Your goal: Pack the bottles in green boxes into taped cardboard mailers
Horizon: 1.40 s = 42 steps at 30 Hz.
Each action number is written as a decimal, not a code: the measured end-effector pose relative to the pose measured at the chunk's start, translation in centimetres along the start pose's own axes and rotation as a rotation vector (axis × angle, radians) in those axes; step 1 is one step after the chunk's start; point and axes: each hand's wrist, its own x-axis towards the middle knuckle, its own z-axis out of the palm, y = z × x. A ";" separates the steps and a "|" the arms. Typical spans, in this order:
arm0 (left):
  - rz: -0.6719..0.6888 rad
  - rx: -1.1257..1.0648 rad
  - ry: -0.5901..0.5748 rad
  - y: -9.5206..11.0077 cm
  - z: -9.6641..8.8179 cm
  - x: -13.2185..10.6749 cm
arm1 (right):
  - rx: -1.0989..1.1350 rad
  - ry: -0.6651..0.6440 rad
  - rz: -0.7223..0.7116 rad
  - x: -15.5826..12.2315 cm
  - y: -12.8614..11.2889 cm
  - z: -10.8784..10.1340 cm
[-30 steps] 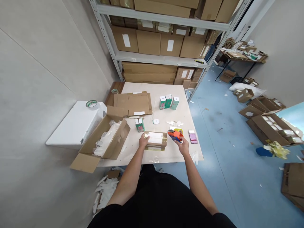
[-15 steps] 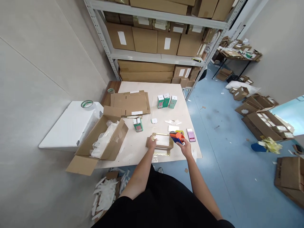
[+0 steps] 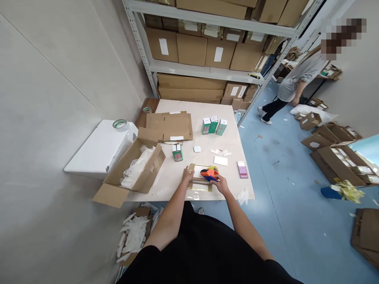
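Note:
At the table's near edge lies a small cardboard box (image 3: 197, 180) with white labels and clear tape on it. My left hand (image 3: 187, 174) is closed on the box's left end, steadying it. In my right hand (image 3: 220, 184) is an orange and blue tape dispenser (image 3: 209, 174) with a yellow part at its far side. The dispenser is over the right part of the box; whether its edge touches the cardboard I cannot tell. Beyond the box are a white card (image 3: 220, 160) and a small green and white carton (image 3: 177, 153).
An open carton (image 3: 149, 173) with white packing stands left, beside flattened cardboard (image 3: 170, 126). Several green cartons (image 3: 213, 125) stand toward the back of the table (image 3: 233, 146). Shelving (image 3: 204, 73) rises behind. A person (image 3: 291, 86) is at the far right.
My right hand has brought the tape dispenser leftward over the box. My left hand stays at the box's left end. A person has come into view at the right. The whole view has shifted slightly.

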 end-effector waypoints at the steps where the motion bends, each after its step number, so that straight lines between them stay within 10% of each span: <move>1: 0.006 0.006 0.017 0.2 -0.6 -0.1 | -0.010 -0.001 -0.007 -0.1 0.2 0.1; 4: 0.150 -0.033 0.023 1.1 -2.1 -0.7 | -0.016 -0.011 -0.016 -0.2 0.6 0.0; 11: 0.243 -0.205 -0.481 4.7 -2.4 -1.4 | 0.014 -0.066 0.007 0.5 1.3 -0.4; 16: 0.099 -0.241 -0.486 6.9 -1.6 -1.8 | 0.009 -0.087 -0.004 0.6 1.0 -0.7; 23: 0.293 -0.382 -0.509 7.9 -2.7 -2.3 | 0.035 -0.097 -0.022 0.6 1.0 -1.0; 42: 0.025 -0.494 0.214 2.2 0.3 -2.6 | -0.452 -0.183 -0.166 4.2 -3.7 -1.1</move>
